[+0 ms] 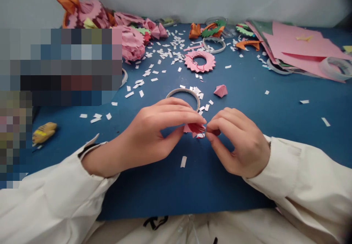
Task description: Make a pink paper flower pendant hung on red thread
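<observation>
My left hand and my right hand meet over the blue table. Both pinch a small folded pink paper piece between thumbs and fingertips. Just behind my fingers lies a roll of tape flat on the table. A loose folded pink paper piece sits a little beyond my right hand. Farther back lies a pink ring of joined paper pieces.
Small white paper scraps are strewn over the table. A heap of pink paper rings is at the back left, pink paper sheets and tape rolls at the back right. A yellow object lies left.
</observation>
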Action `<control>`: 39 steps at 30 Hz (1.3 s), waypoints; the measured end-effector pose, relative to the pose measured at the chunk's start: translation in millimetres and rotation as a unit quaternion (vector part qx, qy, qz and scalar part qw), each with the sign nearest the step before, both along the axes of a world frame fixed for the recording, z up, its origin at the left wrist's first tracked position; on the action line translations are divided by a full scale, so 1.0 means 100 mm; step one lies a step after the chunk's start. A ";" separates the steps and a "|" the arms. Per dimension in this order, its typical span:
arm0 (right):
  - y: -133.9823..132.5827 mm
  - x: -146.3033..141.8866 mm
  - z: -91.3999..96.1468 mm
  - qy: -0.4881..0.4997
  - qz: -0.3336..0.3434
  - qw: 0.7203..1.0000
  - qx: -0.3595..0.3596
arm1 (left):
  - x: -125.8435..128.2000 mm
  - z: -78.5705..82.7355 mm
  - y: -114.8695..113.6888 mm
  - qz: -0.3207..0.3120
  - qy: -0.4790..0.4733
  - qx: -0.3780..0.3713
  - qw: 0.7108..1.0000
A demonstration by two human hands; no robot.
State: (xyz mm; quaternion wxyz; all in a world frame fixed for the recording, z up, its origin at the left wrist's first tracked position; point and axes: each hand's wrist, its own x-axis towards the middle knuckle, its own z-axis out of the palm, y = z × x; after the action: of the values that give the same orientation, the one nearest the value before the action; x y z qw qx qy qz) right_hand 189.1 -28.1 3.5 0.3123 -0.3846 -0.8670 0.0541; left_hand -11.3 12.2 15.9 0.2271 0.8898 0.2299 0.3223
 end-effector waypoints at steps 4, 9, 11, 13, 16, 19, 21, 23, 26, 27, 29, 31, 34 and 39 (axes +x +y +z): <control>-0.02 -0.02 -0.01 -0.013 0.003 0.999 0.045 | 0.00 0.00 0.00 -0.001 0.003 -0.005 1.000; -0.01 -0.02 -0.02 -0.027 0.011 0.997 0.073 | 0.01 0.01 -0.01 0.001 0.001 -0.047 0.999; 0.00 -0.02 -0.02 -0.025 0.005 0.997 0.078 | 0.01 0.02 -0.02 0.002 0.001 -0.056 0.998; 0.00 -0.03 -0.02 -0.022 -0.001 0.996 0.084 | 0.01 0.02 -0.03 0.003 -0.002 -0.057 0.998; 0.00 -0.04 -0.03 -0.024 -0.010 0.995 0.092 | 0.01 0.02 -0.04 0.007 -0.005 -0.063 0.998; -0.02 -0.04 -0.03 -0.033 -0.015 0.995 0.093 | 0.02 0.00 -0.04 0.002 -0.005 -0.078 0.997; -0.03 -0.04 -0.03 -0.035 -0.015 0.995 0.092 | 0.02 -0.01 -0.03 0.014 -0.003 -0.083 0.996; -0.04 -0.04 -0.01 -0.031 -0.011 0.995 0.093 | 0.01 -0.01 -0.01 0.039 0.000 -0.080 0.996; -0.05 -0.04 0.02 -0.015 -0.003 0.995 0.100 | 0.00 -0.01 0.00 0.053 0.003 -0.075 0.996; -0.06 -0.04 0.02 -0.007 -0.001 0.995 0.102 | 0.00 -0.01 0.01 0.049 0.004 -0.073 0.996; -0.06 -0.03 0.04 0.005 -0.002 0.995 0.103 | -0.01 -0.01 0.01 0.041 0.005 -0.072 0.997; -0.06 -0.03 0.04 0.013 -0.005 0.995 0.095 | -0.01 -0.01 0.01 0.039 0.006 -0.076 0.996; -0.06 -0.03 0.03 0.013 -0.007 0.997 0.072 | 0.00 -0.01 0.00 0.042 0.002 -0.079 0.996; -0.04 -0.04 0.00 0.008 -0.022 0.998 0.056 | 0.00 0.00 -0.01 0.033 0.001 -0.072 0.997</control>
State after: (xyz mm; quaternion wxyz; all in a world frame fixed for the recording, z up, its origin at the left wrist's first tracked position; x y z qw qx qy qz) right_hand 184.7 -32.5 3.4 0.3415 -0.3850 -0.8574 0.0012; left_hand -11.3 11.4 15.8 0.2791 0.8637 0.2818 0.3110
